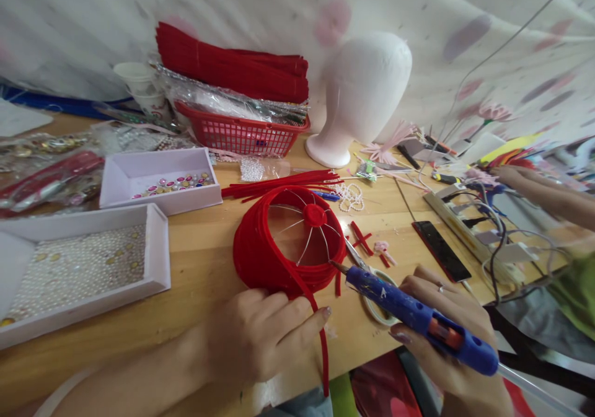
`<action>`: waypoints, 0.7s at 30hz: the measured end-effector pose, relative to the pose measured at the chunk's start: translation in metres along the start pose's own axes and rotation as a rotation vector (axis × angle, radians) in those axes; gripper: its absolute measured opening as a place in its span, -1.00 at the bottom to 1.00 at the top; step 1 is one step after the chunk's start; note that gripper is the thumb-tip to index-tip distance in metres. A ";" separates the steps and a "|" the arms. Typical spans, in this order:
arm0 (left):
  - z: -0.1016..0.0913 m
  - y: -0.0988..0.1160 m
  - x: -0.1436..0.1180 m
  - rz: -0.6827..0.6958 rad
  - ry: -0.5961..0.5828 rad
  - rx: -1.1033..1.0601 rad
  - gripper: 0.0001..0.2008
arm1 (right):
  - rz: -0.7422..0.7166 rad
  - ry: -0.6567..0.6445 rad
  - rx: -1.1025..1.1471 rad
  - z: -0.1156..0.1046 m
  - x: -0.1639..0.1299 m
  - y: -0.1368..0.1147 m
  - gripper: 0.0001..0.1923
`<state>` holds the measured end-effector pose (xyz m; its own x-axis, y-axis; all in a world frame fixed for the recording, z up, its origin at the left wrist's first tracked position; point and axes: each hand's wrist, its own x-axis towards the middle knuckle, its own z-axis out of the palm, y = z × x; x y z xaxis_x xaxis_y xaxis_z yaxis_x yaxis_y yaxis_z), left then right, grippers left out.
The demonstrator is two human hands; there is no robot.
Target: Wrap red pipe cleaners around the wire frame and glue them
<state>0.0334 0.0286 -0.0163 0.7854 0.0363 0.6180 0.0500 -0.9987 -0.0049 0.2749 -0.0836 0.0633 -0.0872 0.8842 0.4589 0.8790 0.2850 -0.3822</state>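
Wooden table (209, 262); left hand (260, 336) pinches red strip (316, 318); right hand (446, 336) grips glue gun (418, 318).

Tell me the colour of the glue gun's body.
Blue glue gun, with an orange trigger; head view.

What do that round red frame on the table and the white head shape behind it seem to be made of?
The round red frame looks like thin bare metal wire spokes wrapped in fuzzy red velvety cord: matte, with a soft nap. The white head shape looks like foam, probably polystyrene: matte, slightly grainy, no shine.
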 end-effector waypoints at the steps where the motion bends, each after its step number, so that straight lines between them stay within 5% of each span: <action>1: -0.001 0.000 0.000 -0.002 0.003 -0.004 -0.67 | -0.003 0.000 0.004 0.000 0.001 0.000 -0.72; 15: -0.001 -0.001 0.000 0.010 -0.020 0.002 -0.66 | 0.003 0.006 0.032 0.001 0.000 0.002 -0.75; 21: 0.004 -0.001 0.002 -0.019 0.105 -0.023 -0.69 | -0.020 0.006 0.019 0.000 0.007 -0.001 -0.72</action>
<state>0.0371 0.0296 -0.0184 0.7153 0.0525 0.6969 0.0493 -0.9985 0.0246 0.2735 -0.0774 0.0669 -0.1012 0.8760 0.4716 0.8683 0.3091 -0.3879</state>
